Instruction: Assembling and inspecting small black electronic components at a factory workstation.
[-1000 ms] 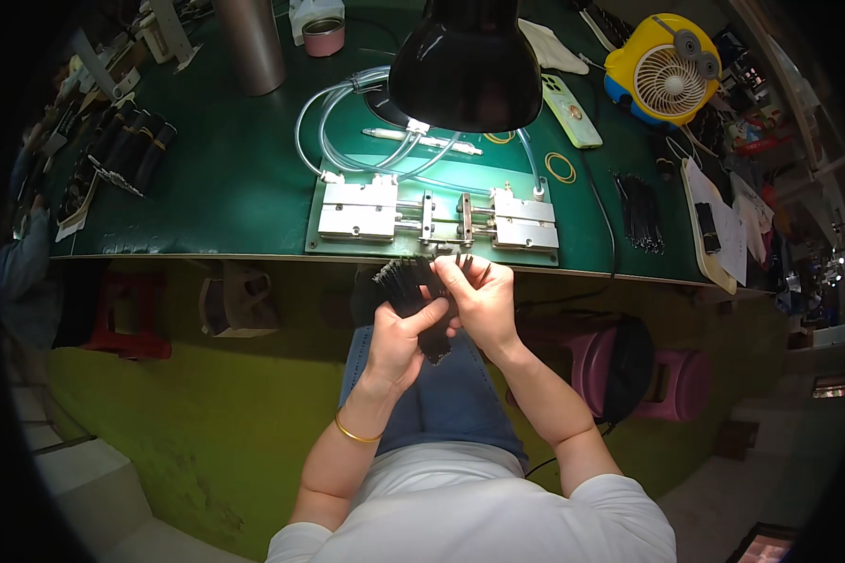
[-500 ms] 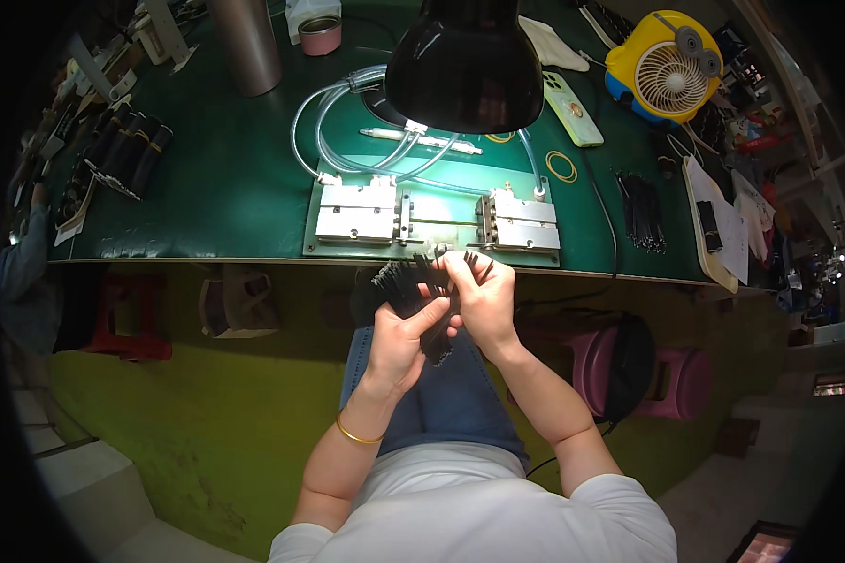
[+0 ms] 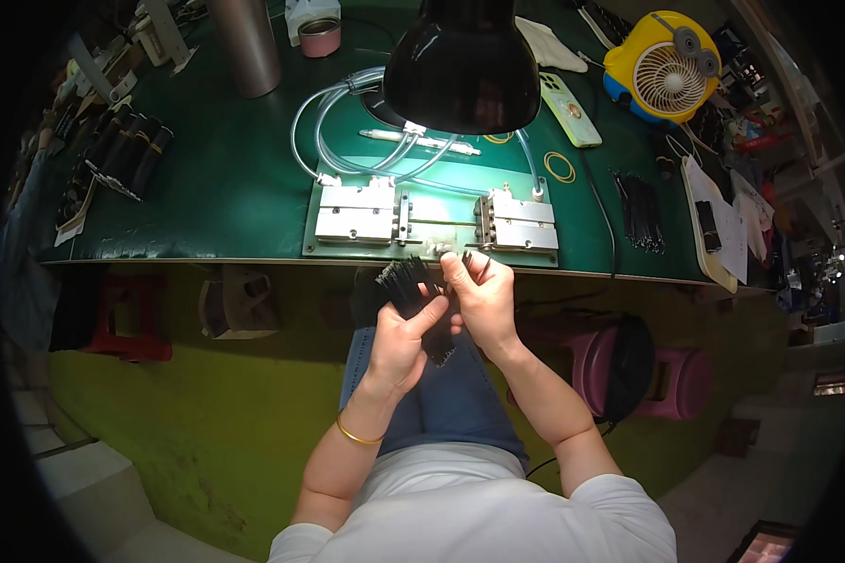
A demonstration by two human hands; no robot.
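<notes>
My left hand (image 3: pixel 402 340) is closed around a bundle of thin black wires (image 3: pixel 406 281), thumb laid across it. The wires fan out at the upper left, with pale tips, and their other ends stick out below the fingers. My right hand (image 3: pixel 486 298) is closed beside it, thumb and fingers pinched together. A few short black wire ends (image 3: pixel 479 261) show between its fingers; how many it holds is hidden. Both hands are just in front of the table edge, below a metal fixture with two silver blocks (image 3: pixel 355 214) (image 3: pixel 524 221) on a plate.
A black lamp (image 3: pixel 462 70) hangs over the fixture. Clear tubes (image 3: pixel 321 131) loop behind it. To the right lie a phone (image 3: pixel 571 111), yellow rubber bands (image 3: pixel 560 167), more black wires (image 3: pixel 639 211), a clipboard (image 3: pixel 714 225) and a yellow fan (image 3: pixel 671 70). Bundles (image 3: pixel 131 150) lie left.
My right fingers have shifted slightly, and fewer black wire ends stick out above them. The bundle in my left hand looks more gathered. At the far left a person's blue sleeve has moved.
</notes>
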